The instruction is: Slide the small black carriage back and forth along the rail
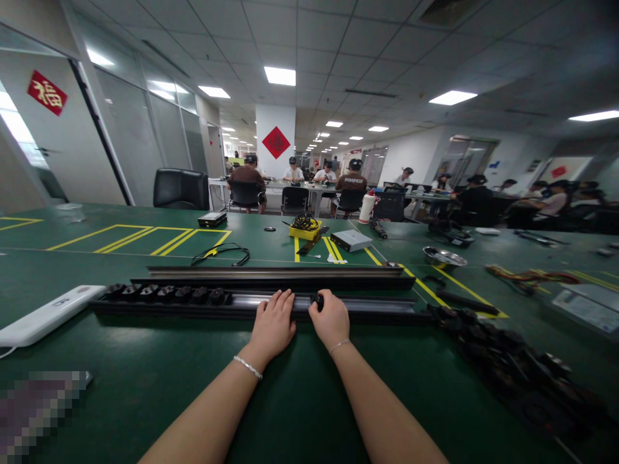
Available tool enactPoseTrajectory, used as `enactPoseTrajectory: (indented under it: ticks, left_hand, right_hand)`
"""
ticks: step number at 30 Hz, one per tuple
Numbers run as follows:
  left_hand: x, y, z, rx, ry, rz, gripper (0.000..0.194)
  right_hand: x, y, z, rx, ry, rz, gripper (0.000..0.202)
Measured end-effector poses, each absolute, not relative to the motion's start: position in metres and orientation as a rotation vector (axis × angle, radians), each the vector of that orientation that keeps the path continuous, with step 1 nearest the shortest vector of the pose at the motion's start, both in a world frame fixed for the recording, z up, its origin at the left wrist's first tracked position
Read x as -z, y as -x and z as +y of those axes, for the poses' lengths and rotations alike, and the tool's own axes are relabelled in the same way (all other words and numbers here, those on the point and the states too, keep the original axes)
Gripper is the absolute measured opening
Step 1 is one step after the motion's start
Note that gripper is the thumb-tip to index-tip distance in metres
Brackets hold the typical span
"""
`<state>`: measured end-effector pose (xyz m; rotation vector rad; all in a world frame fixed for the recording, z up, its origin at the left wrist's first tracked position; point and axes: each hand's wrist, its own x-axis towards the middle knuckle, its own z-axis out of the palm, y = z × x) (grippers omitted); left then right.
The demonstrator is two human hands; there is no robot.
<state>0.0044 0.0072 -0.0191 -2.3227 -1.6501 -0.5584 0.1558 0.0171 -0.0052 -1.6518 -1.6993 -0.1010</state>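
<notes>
A long black rail (377, 308) with a shiny metal channel lies across the green table. Several black socket modules (184, 294) sit in a row in its left part. My left hand (273, 325) rests flat on the rail near its middle, palm down, fingers stretched and holding nothing. Just to its right, my right hand (330, 319) pinches a small black piece (316, 300) at the rail; most of that piece is covered by the fingers. Behind the rail, two more long dark strips (275, 273) lie parallel to it.
A white power strip (53, 316) lies at the left. At the right are a pile of black modules (512, 361), a metal bowl (443, 256) and a silver box (587, 306). Farther back stand a yellow box (304, 231) and a grey box (351, 240). People sit at distant tables.
</notes>
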Motion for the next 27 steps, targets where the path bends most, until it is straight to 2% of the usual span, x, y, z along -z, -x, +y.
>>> enactPoseTrajectory:
  ticks: [27]
  left_hand:
    - [0.0169, -0.0041, 0.0070, 0.559, 2.336, -1.654, 0.053]
  right_hand:
    - [0.0050, -0.1558, 0.0206, 0.077, 1.686, -1.699, 0.019]
